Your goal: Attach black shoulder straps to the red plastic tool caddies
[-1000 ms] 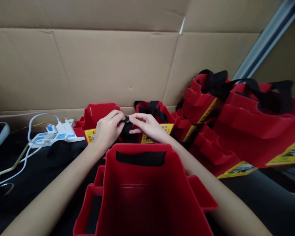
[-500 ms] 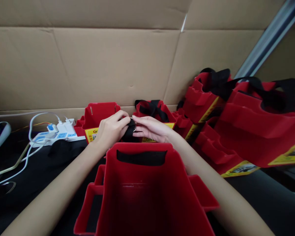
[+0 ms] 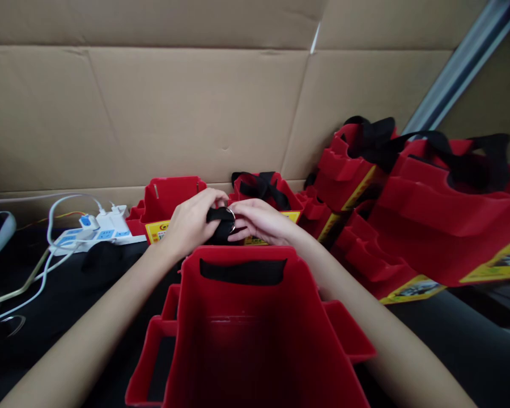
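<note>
A red plastic bin (image 3: 238,334) with side pockets stands in front of me, its opening towards me. A black webbing strap (image 3: 243,272) runs through slots in its far wall. Beyond that wall, my left hand (image 3: 195,218) grips the black strap's folded end. A metal ring (image 3: 231,220) sits on this end of the strap. From the right, my right hand (image 3: 257,221) has its fingers closed at the ring, the thumb side uppermost. The fingertips of both hands are close together, and part of the strap below them is hidden by the bin.
Behind my hands are a red bin (image 3: 174,195) and another red bin with a strap (image 3: 287,195). Larger strapped red bins (image 3: 446,221) are stacked at right. A white power strip (image 3: 106,233) with plugs and cables lies at left. A cardboard wall (image 3: 195,113) rises behind.
My left hand has shifted slightly, and more of the strap end and ring shows between my hands. My right hand's fingers stay at the ring. The view has moved a little.
</note>
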`<state>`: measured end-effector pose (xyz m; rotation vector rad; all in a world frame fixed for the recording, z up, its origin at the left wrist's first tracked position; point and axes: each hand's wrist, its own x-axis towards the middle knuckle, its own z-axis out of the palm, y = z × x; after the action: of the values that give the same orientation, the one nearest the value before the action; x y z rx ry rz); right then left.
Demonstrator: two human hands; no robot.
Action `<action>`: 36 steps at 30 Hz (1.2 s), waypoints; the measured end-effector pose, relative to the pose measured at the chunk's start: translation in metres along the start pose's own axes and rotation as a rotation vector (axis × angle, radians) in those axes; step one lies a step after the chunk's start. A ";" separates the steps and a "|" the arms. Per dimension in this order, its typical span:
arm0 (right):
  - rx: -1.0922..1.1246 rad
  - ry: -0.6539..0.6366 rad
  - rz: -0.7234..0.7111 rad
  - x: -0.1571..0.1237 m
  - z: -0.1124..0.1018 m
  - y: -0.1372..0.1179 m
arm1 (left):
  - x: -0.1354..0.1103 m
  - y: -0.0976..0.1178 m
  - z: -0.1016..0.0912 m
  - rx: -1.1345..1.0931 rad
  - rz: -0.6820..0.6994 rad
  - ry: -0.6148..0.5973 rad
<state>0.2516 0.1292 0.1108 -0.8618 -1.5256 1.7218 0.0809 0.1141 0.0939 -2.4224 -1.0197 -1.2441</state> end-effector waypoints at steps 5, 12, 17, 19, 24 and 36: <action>-0.072 0.122 -0.054 0.001 0.000 0.000 | 0.005 -0.004 -0.006 -0.308 -0.136 -0.112; -0.051 0.275 -0.205 0.002 -0.004 -0.004 | 0.006 -0.010 -0.003 -0.509 -0.229 -0.147; 0.061 0.399 -0.336 0.001 -0.021 -0.016 | 0.006 -0.009 -0.008 -0.684 -0.301 -0.224; 0.166 0.449 -0.377 -0.001 -0.029 -0.023 | 0.006 -0.008 -0.010 -0.721 -0.342 -0.234; 0.372 0.588 -0.472 -0.005 -0.042 -0.034 | 0.006 -0.006 -0.013 -0.756 -0.440 -0.214; 0.258 0.309 -0.423 -0.006 -0.042 -0.026 | 0.005 -0.020 -0.004 -0.720 -0.585 0.177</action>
<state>0.2909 0.1498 0.1327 -0.5876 -1.1496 1.3645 0.0666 0.1293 0.0976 -2.4688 -1.4820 -2.3149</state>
